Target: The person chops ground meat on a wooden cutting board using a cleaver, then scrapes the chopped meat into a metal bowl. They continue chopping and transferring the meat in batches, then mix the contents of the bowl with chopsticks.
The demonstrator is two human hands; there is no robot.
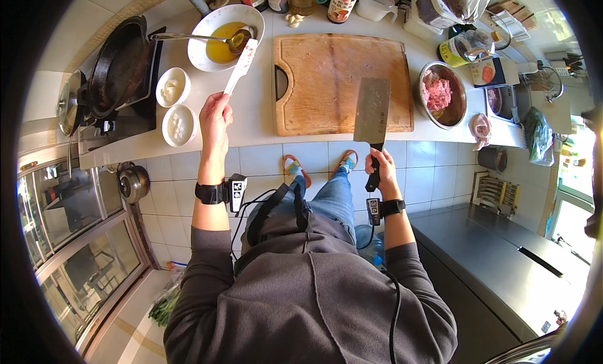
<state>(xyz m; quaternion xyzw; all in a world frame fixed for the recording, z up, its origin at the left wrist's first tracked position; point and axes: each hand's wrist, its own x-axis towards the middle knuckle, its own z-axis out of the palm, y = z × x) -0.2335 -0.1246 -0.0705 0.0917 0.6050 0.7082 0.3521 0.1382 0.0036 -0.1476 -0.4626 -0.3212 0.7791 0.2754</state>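
Note:
My left hand (216,119) grips the narrow end of a slim white knife-like utensil (239,69). Red marks dot its broader far part, which points up beside the rim of a white bowl (197,53). Yellow liquid and a metal ladle (238,41) are in that bowl. In my right hand (384,168) is the black handle of a cleaver (372,107). Its broad steel blade is held up and overlaps the front right part of the wooden cutting board (320,91) in view. I cannot tell whether the blade touches the board.
Two small white bowls (173,87) hold pale pieces. A dark wok (118,67) sits on the stove at left. Pink minced meat (437,91) fills part of a steel bowl (452,121) at right. Garlic cloves (294,20) and a sauce bottle (343,5) stand behind the board.

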